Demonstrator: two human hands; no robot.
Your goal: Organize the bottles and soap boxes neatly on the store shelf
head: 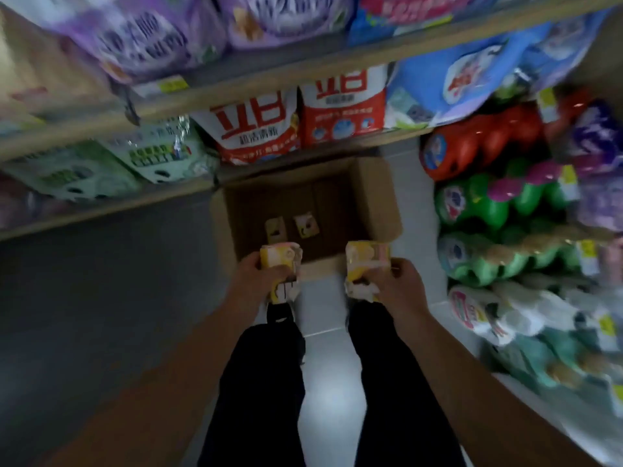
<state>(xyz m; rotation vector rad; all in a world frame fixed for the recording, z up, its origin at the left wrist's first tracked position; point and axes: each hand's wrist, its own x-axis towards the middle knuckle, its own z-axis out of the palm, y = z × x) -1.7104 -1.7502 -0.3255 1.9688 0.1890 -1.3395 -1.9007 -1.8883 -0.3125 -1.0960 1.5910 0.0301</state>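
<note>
Left hand curled round a yellow-and-white soap box pack; right hand gripping a like yellow soap box pack — both held above the near edge of the open brown cardboard carton on the floor. Long axes running roughly away from the body, far ends toward the shelf. Best to lift level, turn printed faces outward — then set flush, edges aligned, on the wooden store shelf. Two small boxes left in the carton.

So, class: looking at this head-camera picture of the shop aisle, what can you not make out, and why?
- Print on the soap boxes in the left hand and right hand: motion blur.
- The two small packs in the cardboard box: too small and dim.
- Purple bags on the top shelf: cut by the upper edge.
- Bottles at right: labels smeared.
</note>
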